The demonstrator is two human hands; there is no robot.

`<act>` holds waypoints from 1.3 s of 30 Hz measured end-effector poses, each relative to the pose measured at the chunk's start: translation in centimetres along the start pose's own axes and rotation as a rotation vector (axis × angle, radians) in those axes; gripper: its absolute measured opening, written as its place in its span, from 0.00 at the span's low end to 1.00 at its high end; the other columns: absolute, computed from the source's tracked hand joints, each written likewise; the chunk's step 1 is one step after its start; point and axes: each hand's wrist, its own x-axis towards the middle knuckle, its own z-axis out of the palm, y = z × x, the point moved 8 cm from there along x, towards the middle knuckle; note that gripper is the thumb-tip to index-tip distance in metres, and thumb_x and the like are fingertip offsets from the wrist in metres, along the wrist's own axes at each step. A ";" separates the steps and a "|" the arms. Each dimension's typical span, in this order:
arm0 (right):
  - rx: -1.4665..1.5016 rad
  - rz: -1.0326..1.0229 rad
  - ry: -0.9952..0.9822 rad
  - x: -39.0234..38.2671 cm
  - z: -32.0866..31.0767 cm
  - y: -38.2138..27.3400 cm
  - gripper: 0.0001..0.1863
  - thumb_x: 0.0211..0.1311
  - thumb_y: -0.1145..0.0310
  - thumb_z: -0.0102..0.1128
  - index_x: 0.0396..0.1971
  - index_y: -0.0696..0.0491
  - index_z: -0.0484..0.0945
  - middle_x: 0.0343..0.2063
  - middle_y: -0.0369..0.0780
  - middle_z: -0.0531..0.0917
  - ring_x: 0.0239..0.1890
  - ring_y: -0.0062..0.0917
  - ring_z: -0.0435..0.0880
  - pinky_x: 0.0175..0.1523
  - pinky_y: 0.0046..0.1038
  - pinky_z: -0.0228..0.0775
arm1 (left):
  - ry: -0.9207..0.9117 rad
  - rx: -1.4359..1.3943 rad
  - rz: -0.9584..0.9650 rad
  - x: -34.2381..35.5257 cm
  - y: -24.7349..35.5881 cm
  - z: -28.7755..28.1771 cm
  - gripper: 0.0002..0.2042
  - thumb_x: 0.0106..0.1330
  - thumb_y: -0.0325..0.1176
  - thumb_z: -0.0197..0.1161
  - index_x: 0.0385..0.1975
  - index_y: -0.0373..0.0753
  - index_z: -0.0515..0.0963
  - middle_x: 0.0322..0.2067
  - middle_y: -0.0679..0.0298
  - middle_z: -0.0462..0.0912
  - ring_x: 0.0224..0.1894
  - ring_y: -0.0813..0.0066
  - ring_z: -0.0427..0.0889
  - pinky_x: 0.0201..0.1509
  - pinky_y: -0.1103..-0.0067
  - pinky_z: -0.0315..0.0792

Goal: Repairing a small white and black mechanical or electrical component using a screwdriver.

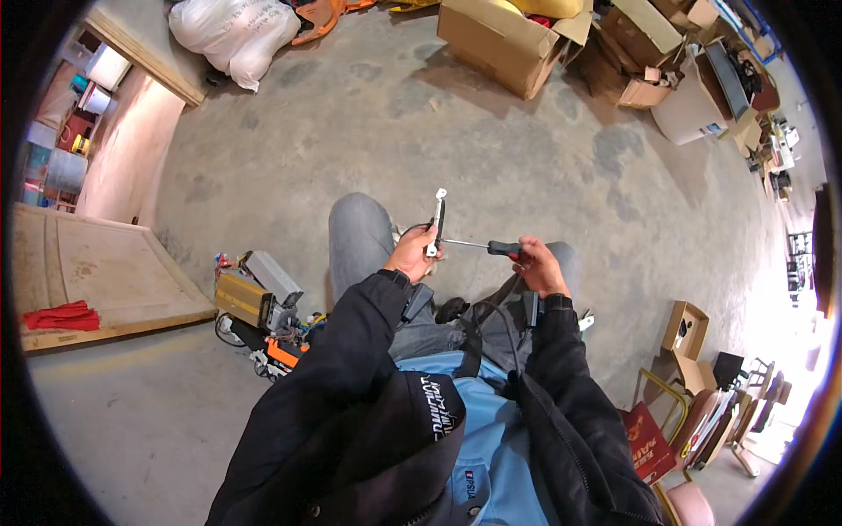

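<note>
My left hand [412,254] is closed round an upright white and black bracket-like part [438,210] with a dark cable looped behind it, above my bent left knee. My right hand [540,267] grips a screwdriver [503,249] by its black and red handle, above my right knee. Its metal shaft points left, with the tip at or very close to the part; whether it sits in a screw is too small to tell. A small white metal piece [587,321] lies on the floor to my right.
Electronic units with wires [245,297] lie at my left, beside a wooden panel [113,272] with red cloth. Cardboard boxes [487,54] and a white sack [230,39] stand ahead on the concrete floor [289,158]. An open carton [686,329] and chairs [708,421] are at the right.
</note>
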 end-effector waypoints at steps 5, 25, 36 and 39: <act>-0.096 0.058 0.036 0.2 -0.1 0.1 0.13 0.65 0.65 0.50 0.45 0.57 0.71 0.28 0.39 0.75 0.26 0.21 0.74 0.31 0.24 0.66 | -0.004 -0.014 0.011 0.2 0.3 0.2 0.08 0.66 0.33 0.56 0.35 0.34 0.72 0.31 0.62 0.74 0.30 0.74 0.74 0.33 0.78 0.72; -0.091 -0.046 0.068 0.6 -1.0 0.5 0.17 0.66 0.60 0.49 0.49 0.55 0.68 0.35 0.39 0.77 0.25 0.22 0.73 0.31 0.24 0.65 | 0.046 0.025 0.013 -0.4 0.5 0.5 0.08 0.67 0.33 0.56 0.35 0.34 0.72 0.29 0.63 0.75 0.29 0.75 0.74 0.32 0.78 0.72; -0.093 -0.007 0.088 0.4 -0.6 0.4 0.15 0.62 0.68 0.53 0.47 0.56 0.68 0.33 0.41 0.78 0.28 0.25 0.76 0.30 0.22 0.66 | 0.048 0.053 0.002 -0.1 0.2 -0.3 0.08 0.66 0.33 0.56 0.34 0.34 0.72 0.29 0.63 0.75 0.29 0.76 0.75 0.32 0.79 0.72; 0.001 -0.073 0.064 0.6 -0.7 0.2 0.13 0.61 0.69 0.54 0.44 0.57 0.70 0.31 0.40 0.77 0.28 0.23 0.75 0.30 0.22 0.65 | 0.009 0.051 0.008 -0.1 0.2 0.0 0.08 0.66 0.33 0.56 0.35 0.34 0.72 0.29 0.63 0.75 0.29 0.75 0.75 0.32 0.79 0.72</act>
